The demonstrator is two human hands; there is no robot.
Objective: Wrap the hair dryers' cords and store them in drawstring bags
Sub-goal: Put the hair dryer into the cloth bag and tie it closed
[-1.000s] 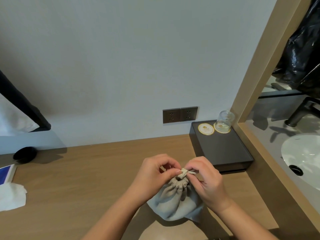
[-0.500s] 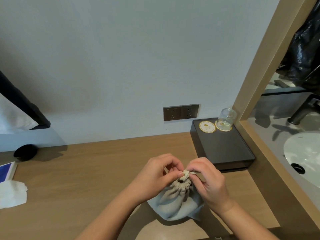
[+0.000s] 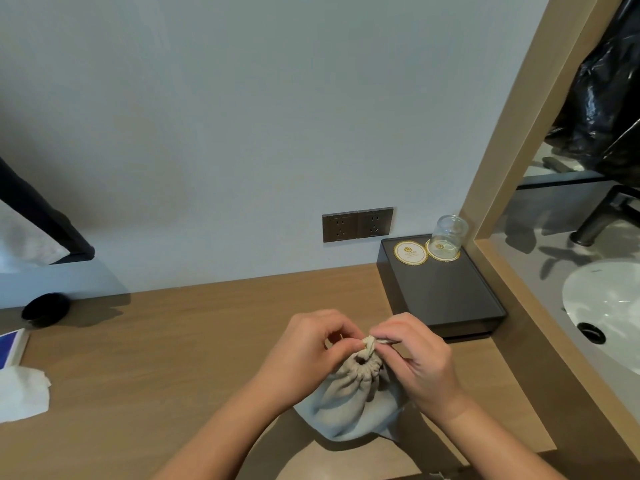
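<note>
A grey-beige drawstring bag [image 3: 349, 403] sits bulging on the wooden counter [image 3: 166, 358], its mouth gathered almost fully closed at the top. My left hand [image 3: 311, 348] pinches the drawstring at the left of the bag's neck. My right hand [image 3: 415, 358] pinches the drawstring at the right of the neck, fingertips nearly touching the left hand's. The bag's contents are hidden; no hair dryer or cord shows.
A dark tray [image 3: 446, 299] at the back right carries two round coasters and an upturned glass [image 3: 448, 235]. Wall sockets [image 3: 356, 224] are behind. A sink [image 3: 609, 306] lies to the right. White tissue [image 3: 20, 393], a blue-white box and a black round lid [image 3: 45, 309] are at the left.
Both hands stay at the bag's neck, working the drawstring; the fingers shifted slightly. The bag has not moved on the counter.
</note>
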